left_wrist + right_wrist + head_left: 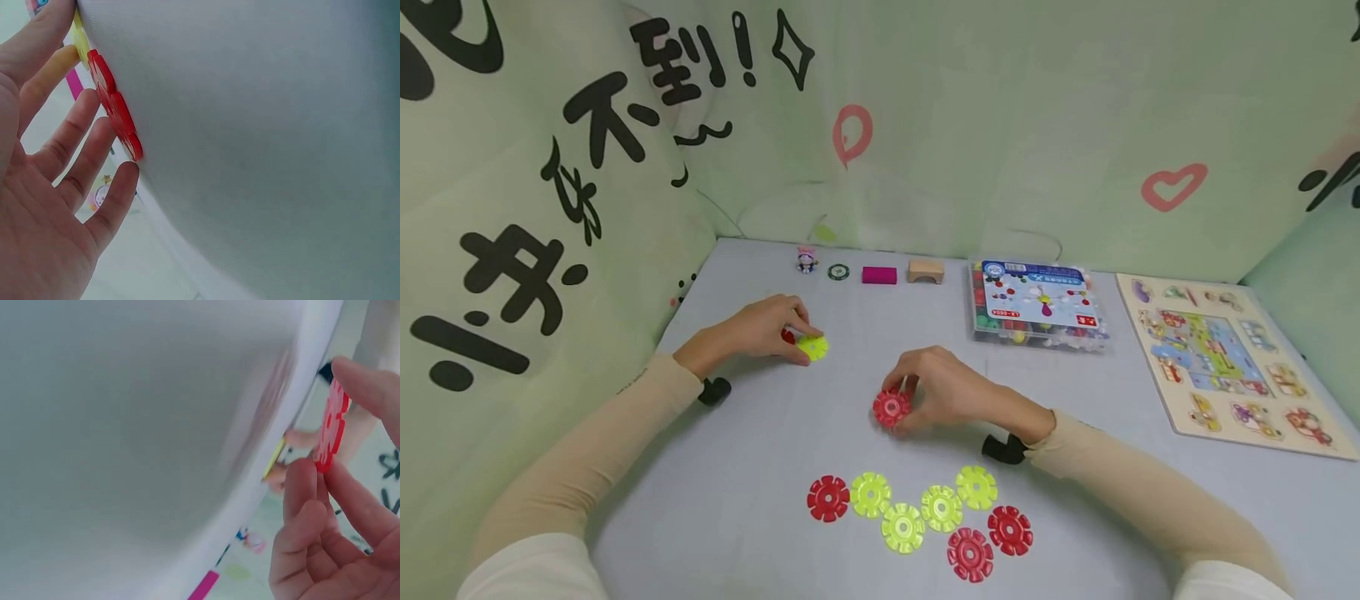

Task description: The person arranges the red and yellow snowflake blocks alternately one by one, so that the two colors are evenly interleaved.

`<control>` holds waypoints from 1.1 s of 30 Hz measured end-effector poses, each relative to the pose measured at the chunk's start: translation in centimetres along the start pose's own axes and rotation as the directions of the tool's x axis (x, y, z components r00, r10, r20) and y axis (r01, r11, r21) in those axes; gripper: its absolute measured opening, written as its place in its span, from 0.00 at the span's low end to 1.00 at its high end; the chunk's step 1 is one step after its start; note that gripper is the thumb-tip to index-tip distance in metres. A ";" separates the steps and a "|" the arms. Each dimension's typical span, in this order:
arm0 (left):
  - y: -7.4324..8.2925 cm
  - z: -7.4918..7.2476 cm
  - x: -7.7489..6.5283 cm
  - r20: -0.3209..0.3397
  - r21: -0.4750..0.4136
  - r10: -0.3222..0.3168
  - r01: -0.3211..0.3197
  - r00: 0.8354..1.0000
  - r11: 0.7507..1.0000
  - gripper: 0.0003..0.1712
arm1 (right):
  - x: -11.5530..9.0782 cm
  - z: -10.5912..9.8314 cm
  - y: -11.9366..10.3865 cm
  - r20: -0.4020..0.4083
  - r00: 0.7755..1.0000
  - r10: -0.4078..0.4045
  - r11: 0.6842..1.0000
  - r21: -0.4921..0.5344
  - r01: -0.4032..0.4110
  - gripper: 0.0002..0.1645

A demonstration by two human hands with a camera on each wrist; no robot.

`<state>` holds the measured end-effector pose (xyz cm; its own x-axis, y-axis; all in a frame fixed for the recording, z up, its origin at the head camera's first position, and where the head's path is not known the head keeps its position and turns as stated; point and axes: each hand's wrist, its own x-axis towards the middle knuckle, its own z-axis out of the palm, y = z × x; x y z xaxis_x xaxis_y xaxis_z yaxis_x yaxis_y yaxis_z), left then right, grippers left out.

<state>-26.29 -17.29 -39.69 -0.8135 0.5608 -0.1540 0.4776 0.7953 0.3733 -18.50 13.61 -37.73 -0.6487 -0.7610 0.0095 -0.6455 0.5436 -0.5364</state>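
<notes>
My right hand pinches a red notched plastic disc between thumb and fingers, lifted off the table in the right wrist view. Farther left, my left hand has its thumb and index finger at opposite edges of a yellow-green notched disc, which lies on the table. Beside that one, partly under the left hand, is another red disc; the other fingers reach along it. Nearer the front lie several loose discs, among them a red disc and a yellow-green disc.
Along the back stand a small figurine, a round dark token, a magenta block and a wooden arch block. A clear box of colourful pieces sits right of them. A wooden picture puzzle board lies far right.
</notes>
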 end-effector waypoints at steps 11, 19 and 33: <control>-0.1 0.1 -0.1 0.000 -0.004 0.010 -0.010 1.000 1.000 0.30 | 9.5 -0.2 2.6 -0.029 0.989 0.145 0.989 -0.022 -0.146 0.22; 0.3 -0.3 -0.1 0.004 -0.013 0.008 -0.008 1.000 1.000 0.29 | 11.5 0.1 2.1 0.048 0.983 0.176 0.983 -0.066 -0.173 0.22; 0.2 -0.3 0.0 -0.009 -0.026 0.029 -0.030 1.000 0.999 0.30 | 9.2 0.2 1.2 0.009 0.987 0.159 0.985 -0.066 -0.158 0.30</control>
<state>-26.23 -17.19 -39.34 -0.8020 0.5819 -0.1348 0.4929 0.7722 0.4009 -25.14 7.22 -38.48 -0.7394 -0.6680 -0.0839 -0.5598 0.6793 -0.4745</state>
